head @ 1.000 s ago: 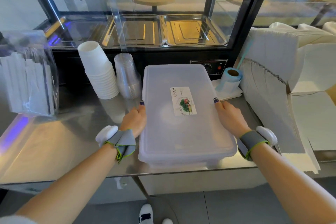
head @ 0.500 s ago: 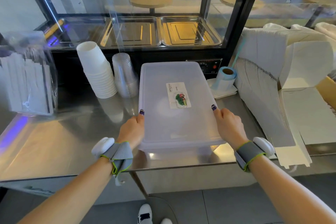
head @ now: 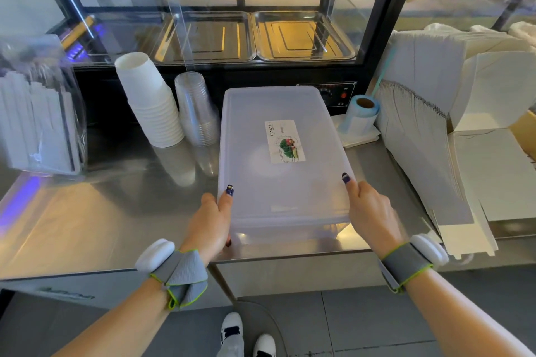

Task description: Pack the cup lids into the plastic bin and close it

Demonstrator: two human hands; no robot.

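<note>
A translucent plastic bin (head: 278, 191) with its flat lid on stands on the steel counter (head: 110, 211), a printed label (head: 284, 141) on top. My left hand (head: 210, 219) grips the bin's near left edge, thumb on the lid. My right hand (head: 368, 209) grips the near right edge the same way. Faint round shapes show through the cloudy lid; I cannot make out cup lids clearly.
Stacked white paper cups (head: 150, 101) and clear plastic cups (head: 197, 110) stand left of the bin. A blue tape roll (head: 361, 114) and stacks of flat paper boxes (head: 429, 139) are on the right. A bag of white packets (head: 37, 113) is far left. A glass display case (head: 246, 35) is behind.
The bin has slid away from me, back from the counter's front edge toward the display case. Both hands kept hold of its near sides.
</note>
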